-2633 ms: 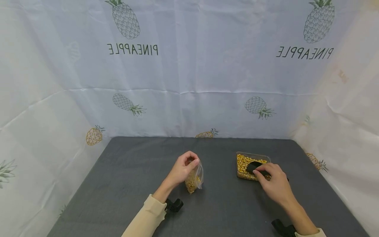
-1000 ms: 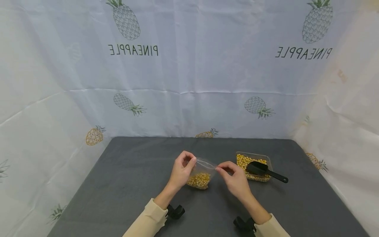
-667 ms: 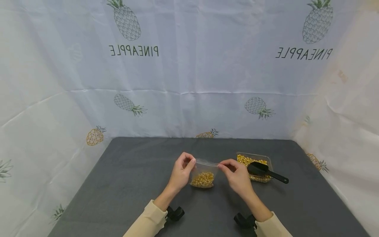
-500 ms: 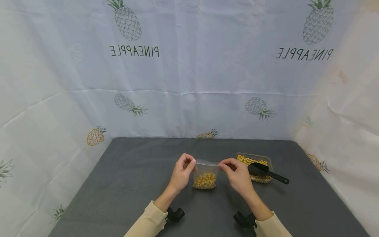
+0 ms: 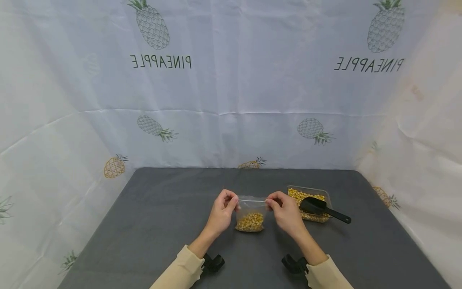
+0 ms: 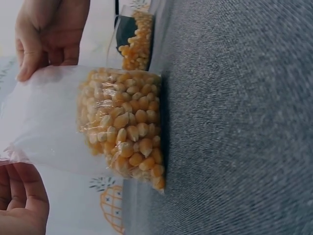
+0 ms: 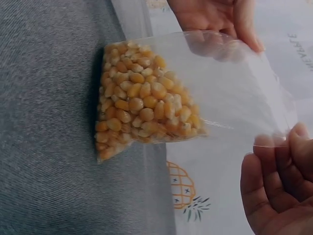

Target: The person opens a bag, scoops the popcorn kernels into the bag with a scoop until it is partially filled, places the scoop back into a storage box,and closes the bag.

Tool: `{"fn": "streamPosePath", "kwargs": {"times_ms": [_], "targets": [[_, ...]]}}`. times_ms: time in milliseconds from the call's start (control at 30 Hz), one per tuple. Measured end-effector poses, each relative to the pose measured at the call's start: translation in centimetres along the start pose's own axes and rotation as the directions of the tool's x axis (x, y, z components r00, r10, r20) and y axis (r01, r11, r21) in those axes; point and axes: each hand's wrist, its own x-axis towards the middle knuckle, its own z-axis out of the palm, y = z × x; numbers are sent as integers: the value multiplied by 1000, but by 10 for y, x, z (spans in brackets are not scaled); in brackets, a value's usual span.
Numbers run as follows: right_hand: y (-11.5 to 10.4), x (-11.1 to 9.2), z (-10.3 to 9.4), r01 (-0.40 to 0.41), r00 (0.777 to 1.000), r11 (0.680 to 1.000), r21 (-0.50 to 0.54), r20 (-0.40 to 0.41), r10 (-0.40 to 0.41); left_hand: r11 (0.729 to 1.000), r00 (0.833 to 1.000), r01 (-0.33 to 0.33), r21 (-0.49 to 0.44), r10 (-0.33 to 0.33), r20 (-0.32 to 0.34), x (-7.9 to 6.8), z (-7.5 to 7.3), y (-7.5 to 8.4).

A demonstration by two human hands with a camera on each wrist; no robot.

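Observation:
A clear zip bag (image 5: 250, 218), its lower half filled with yellow corn kernels (image 7: 142, 93), stands upright with its base on the grey table. My left hand (image 5: 221, 210) pinches the bag's upper left corner between thumb and fingers. At the upper right corner, my right hand (image 5: 286, 212) pinches the bag the same way. The bag's top edge is stretched straight between both hands. Whether its seal is closed, I cannot tell.
A clear rectangular container (image 5: 315, 218) of corn kernels stands to the right, behind my right hand. A black scoop (image 5: 314, 205) lies on it, its handle sticking out over the right rim. The grey table (image 5: 162, 224) meets a pineapple-print curtain (image 5: 231, 92) at the back.
My right hand has let go of the scoop, leaving it on the container, and moved left to pinch the bag's right corner. The bag's slack top has been pulled straight.

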Motion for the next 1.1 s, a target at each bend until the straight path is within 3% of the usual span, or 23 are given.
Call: {"fn": "streamPosePath", "kwargs": {"times_ms": [533,1100], "targets": [[5,1,0,-34,999,999,15,19,34,998,997,-48,-30,50,64,5,-4,-4],[4,0,2,-19,1000,1000,12,18,19,996,996,-71,56,68,59,3,-7,-3]]}}
